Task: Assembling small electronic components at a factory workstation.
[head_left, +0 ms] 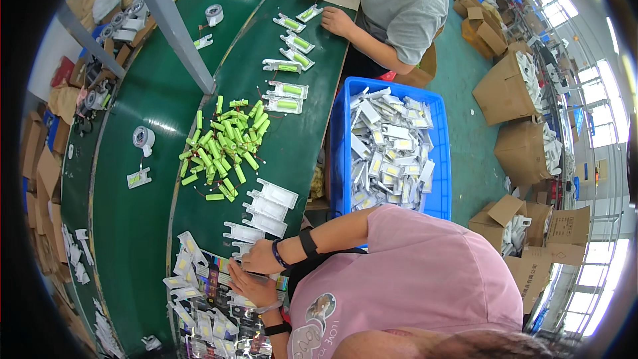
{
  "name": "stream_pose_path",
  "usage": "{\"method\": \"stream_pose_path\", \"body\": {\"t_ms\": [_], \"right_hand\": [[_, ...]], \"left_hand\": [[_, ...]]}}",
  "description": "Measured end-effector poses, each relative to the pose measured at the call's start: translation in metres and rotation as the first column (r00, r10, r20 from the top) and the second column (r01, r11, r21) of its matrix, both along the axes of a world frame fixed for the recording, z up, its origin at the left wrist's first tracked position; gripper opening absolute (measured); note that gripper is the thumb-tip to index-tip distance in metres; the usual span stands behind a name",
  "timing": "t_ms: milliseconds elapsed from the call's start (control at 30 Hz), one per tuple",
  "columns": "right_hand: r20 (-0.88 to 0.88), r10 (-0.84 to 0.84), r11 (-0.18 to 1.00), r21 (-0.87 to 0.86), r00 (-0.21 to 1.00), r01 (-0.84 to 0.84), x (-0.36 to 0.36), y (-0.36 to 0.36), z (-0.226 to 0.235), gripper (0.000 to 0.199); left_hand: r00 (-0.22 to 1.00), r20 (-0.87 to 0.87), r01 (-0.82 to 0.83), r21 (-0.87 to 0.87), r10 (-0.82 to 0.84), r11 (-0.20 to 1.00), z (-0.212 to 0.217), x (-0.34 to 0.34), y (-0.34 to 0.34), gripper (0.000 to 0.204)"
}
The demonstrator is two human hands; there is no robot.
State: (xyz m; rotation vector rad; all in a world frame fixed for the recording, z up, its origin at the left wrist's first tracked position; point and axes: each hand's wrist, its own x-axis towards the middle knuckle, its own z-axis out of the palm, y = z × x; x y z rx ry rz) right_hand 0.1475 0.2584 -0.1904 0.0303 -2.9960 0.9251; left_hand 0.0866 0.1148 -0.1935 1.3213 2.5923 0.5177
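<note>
My right hand (262, 258), with a dark bracelet and black band at the wrist, is closed at the near end of a row of white plastic casings (266, 206). Close against it is my left hand (254, 286), its fingers drawn together. What they hold between them is too small and covered to make out. Beside and below my left hand lie several white casings with yellowish panels (222, 326), on dark printed sheets (211, 279). Beyond the casing row is a heap of green cylindrical battery cells (222, 146) with thin wires.
A blue crate (445, 159) full of white panel pieces stands right of the green bench (292, 153). Further up, a co-worker (399, 13) handles casings fitted with green cells (287, 104). A grey post (173, 26) rises at the bench edge. Cardboard boxes (525, 149) line the right.
</note>
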Motion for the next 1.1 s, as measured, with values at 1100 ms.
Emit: {"method": "stream_pose_path", "body": {"t_ms": [1100], "right_hand": [[0.112, 0.045, 0.995, 0.086, 0.993, -0.055, -0.039, -0.033, -0.006, 0.012]], "left_hand": [[0.992, 0.022, -0.124, 0.021, 0.124, 0.992, 0.009, -0.006, -0.031, 0.105]]}}
